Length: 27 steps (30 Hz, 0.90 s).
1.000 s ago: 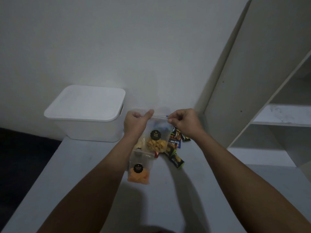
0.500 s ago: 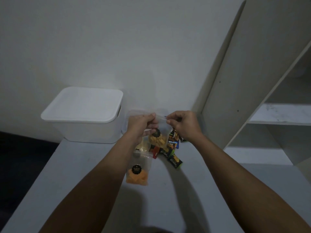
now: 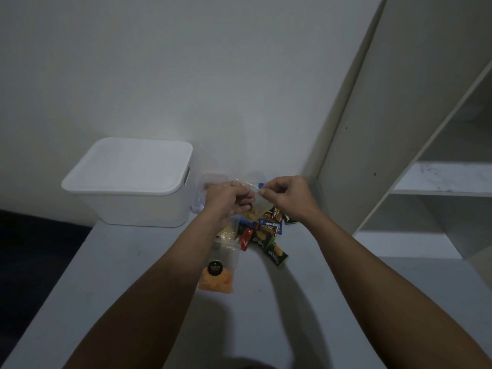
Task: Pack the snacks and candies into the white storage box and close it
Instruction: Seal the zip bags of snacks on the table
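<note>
Head view: both hands, left [image 3: 226,198] and right [image 3: 286,195], pinching top of clear snack bag [image 3: 257,206] above tabletop's far edge, likely sealing it. White storage box [image 3: 130,182] lidded at far left corner. Other snacks [image 3: 266,233] loose beneath hands.

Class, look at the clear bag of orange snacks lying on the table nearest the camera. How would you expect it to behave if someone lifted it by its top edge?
The clear bag of orange snacks is thin film, so it would probably hang floppy. Its contents sit bunched at one end, so that end would likely sag. The pieces look crisp, so squeezing may crush them.
</note>
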{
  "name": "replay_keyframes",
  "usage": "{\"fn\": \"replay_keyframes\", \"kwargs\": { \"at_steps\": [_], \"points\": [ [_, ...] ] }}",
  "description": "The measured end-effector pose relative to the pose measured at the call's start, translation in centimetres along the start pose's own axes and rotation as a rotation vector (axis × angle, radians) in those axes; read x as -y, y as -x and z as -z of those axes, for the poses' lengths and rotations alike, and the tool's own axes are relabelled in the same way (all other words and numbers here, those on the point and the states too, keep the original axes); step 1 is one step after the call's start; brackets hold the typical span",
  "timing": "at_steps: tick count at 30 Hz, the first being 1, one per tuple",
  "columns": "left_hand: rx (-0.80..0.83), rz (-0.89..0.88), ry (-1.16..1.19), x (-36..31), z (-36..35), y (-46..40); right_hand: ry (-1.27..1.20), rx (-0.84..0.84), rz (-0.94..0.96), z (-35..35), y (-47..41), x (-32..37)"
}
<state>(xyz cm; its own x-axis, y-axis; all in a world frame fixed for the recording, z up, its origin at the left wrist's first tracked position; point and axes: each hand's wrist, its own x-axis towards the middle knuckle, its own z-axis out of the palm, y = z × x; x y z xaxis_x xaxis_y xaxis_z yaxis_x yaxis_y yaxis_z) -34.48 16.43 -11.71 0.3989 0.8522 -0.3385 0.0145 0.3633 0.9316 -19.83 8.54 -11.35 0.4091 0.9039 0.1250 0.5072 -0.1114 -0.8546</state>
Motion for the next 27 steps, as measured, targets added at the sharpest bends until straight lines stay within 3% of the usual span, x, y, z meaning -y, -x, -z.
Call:
{"fn": "replay_keyframes", "kwargs": {
  "at_steps": [6,15,20,22,27],
  "points": [
    [0.022,-0.029,-0.103,0.2,0.2,-0.1,0.032,0.039,-0.078,-0.2,-0.4,-0.3],
    [-0.048,-0.014,-0.095,0.2,0.3,1.0,0.102,0.106,-0.025,-1.1,0.3,-0.1],
    [-0.205,-0.096,-0.173,1.5,2.1,0.5,0.099,0.195,-0.026,-1.2,0.9,0.0],
    [-0.134,-0.139,-0.212,2.1,3.3,0.6,0.055,0.245,-0.048,-1.2,1.0,0.0],
    [0.144,-0.051,-0.317,4.8,7.1,1.5,-0.059,0.368,-0.133,-2.0,1.4,0.3]
  ]
}}
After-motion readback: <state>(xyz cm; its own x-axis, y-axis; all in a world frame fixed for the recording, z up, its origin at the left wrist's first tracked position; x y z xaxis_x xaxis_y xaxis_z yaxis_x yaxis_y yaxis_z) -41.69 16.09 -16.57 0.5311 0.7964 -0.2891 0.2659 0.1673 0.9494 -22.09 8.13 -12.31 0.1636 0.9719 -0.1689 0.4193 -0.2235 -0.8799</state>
